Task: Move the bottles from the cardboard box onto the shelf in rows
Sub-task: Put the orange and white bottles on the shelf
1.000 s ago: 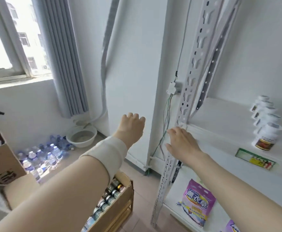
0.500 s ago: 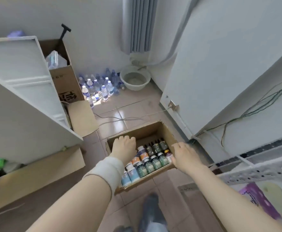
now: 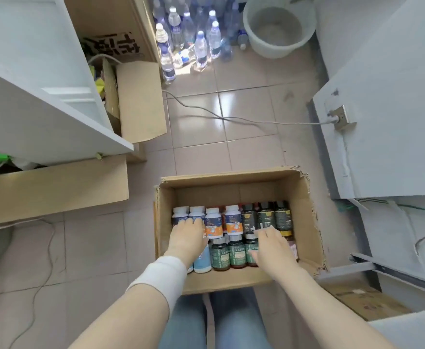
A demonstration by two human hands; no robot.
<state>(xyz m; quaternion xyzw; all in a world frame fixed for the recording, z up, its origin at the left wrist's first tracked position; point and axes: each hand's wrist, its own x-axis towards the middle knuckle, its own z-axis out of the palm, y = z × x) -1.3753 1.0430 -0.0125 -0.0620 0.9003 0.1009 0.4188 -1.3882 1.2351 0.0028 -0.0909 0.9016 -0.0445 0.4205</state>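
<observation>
Brown cardboard box (image 3: 309,222) holds white, dark-green bottles (image 3: 236,254).

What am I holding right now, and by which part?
Nothing gripped yet: the left hand lies on the white-capped bottles and the right hand on the dark bottles, inside the cardboard box.

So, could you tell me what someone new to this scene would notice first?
Most likely the open cardboard box on the tiled floor, packed with bottles: white-capped ones on its left, dark ones on its right. Both hands reach into it, the left hand resting on the white-capped bottles, the right hand on the dark ones. Farther back, clear water bottles cluster beside a pale basin.
</observation>
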